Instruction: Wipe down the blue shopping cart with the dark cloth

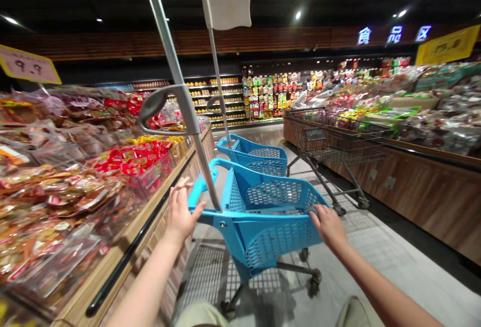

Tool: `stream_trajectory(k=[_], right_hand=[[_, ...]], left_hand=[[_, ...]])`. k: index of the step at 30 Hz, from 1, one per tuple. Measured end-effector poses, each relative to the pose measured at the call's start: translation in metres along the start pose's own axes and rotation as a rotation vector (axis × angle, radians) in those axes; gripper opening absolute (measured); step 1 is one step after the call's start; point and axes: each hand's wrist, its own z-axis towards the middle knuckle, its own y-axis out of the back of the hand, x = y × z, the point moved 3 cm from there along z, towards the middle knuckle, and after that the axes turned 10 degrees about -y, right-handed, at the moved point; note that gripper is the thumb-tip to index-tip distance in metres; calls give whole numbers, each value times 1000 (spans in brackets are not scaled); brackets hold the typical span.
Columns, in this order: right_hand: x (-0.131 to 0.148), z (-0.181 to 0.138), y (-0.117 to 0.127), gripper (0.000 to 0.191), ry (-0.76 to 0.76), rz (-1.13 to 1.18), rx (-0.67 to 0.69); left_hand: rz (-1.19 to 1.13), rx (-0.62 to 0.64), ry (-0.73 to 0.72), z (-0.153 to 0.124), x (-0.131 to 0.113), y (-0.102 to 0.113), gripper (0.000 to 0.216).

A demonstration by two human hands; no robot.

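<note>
A small blue plastic shopping cart (278,232) stands in front of me, turned sideways with its basket to the right. My left hand (182,212) is closed at the near end of its blue handle, the thumb on my side and the fingers partly hidden. My right hand (328,224) grips the basket's front rim, its fingertips out of sight over the edge. From the handle end rises a metal pole (171,46) with a grey loop grip (165,111). Just beyond stands a second blue cart (259,155), whose pole carries a white flag (227,11).
On the left, a wooden display bin (146,217) with a black rail holds packaged snacks. A dark wire shopping cart (330,136) stands against the right-hand bin (421,197). Stocked wall shelves (218,97) line the back. The tiled floor (398,262) runs between the bins.
</note>
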Motion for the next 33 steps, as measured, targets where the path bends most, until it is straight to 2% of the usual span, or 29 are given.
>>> stream_trajectory(k=[3,5,7,11,13,15,17,19,21,24,27,30,32,33], right_hand=[[5,6,4,32,-30,-30,4],[26,5,10,30,-4,-16,26],[67,0,18,28,53,46,63],[187,-10,40,26,172,329,120],[239,-12,52,28,256,464,134],[268,-12,61,31,318,528,148],[272,-10,63,33,368,549,185],[255,-7,58,33,390,551,228],[223,-4,47,31,366,521,242],[154,1,29,31,316,396,226],[66,10,14,33,253,258,202],[-16,23,8,36,85,138,149],[-47,29,8,36,-34,73,112],[-53,32,9,36,-81,39,100]], left_hand=[[-56,152,-27,7,5,-16,74],[-79,223,-45,9,6,-25,74],[-88,254,-41,9,5,-30,75],[-90,343,-52,8,-5,-31,74],[-68,405,-64,9,-11,-29,70],[-31,467,-70,11,-14,-26,65],[1,522,-70,12,-13,-23,57],[10,561,-74,14,-11,-19,51],[2,583,-82,15,-9,-17,48],[-1,593,-76,16,-7,-16,48],[-1,590,-56,18,-8,-19,50],[2,560,-54,19,-11,-25,48],[0,543,-62,21,-15,-30,47],[-2,539,-62,22,-17,-32,46]])
